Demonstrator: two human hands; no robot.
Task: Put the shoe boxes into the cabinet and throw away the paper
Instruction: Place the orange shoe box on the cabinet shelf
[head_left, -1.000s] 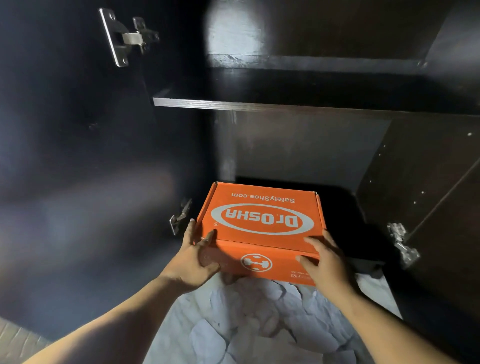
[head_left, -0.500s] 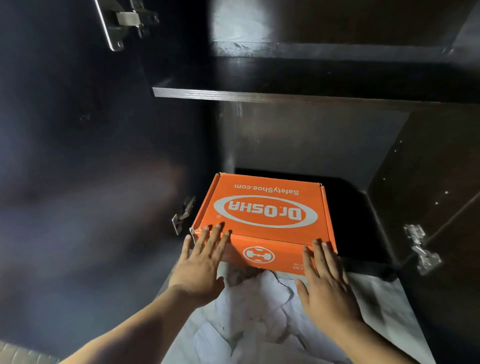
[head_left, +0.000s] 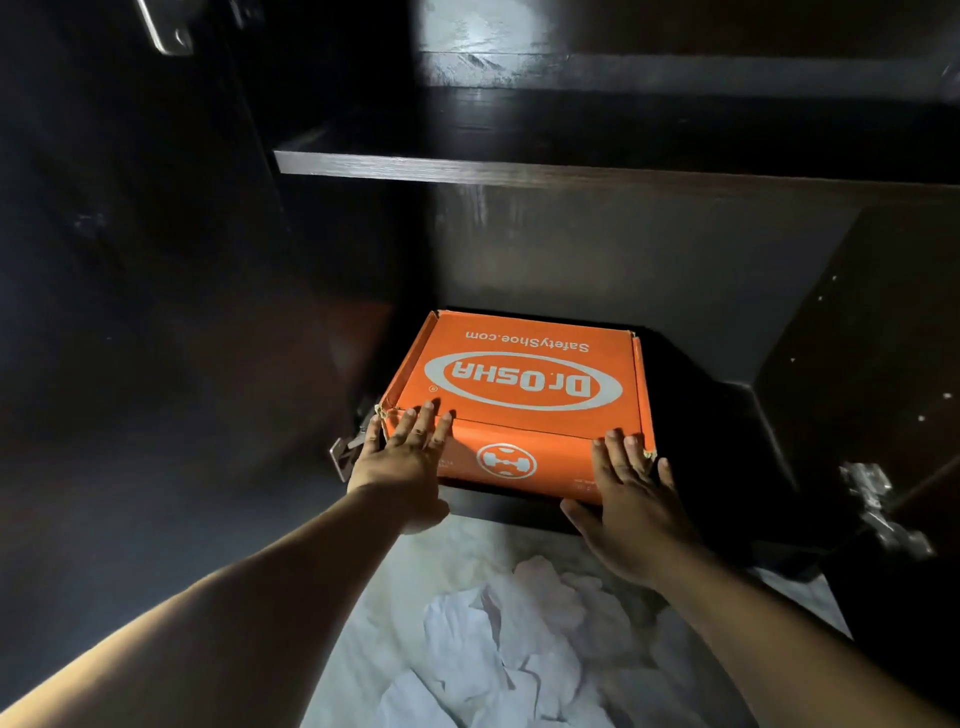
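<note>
Since a second ago we've pushed the box (head_left: 519, 384) deeper into the cabinet (head_left: 597, 171); left hand (head_left: 402, 457) and right hand (head_left: 631, 499) flat-open against its front, gripping nothing. Paper (head_left: 519, 639), bottom centre, remains unbinned.

The orange shoe box (head_left: 524, 374) carries on its lid "Dr.OSHA" inside a grey oval and "SafetyShoe.com" above it, both upside down; small print on its front side is unreadable

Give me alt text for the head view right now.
Both hands, left hand and right hand, press flat on the front of an orange shoe box in the dark cabinet's bottom compartment; crumpled white paper lies on the floor.
</note>
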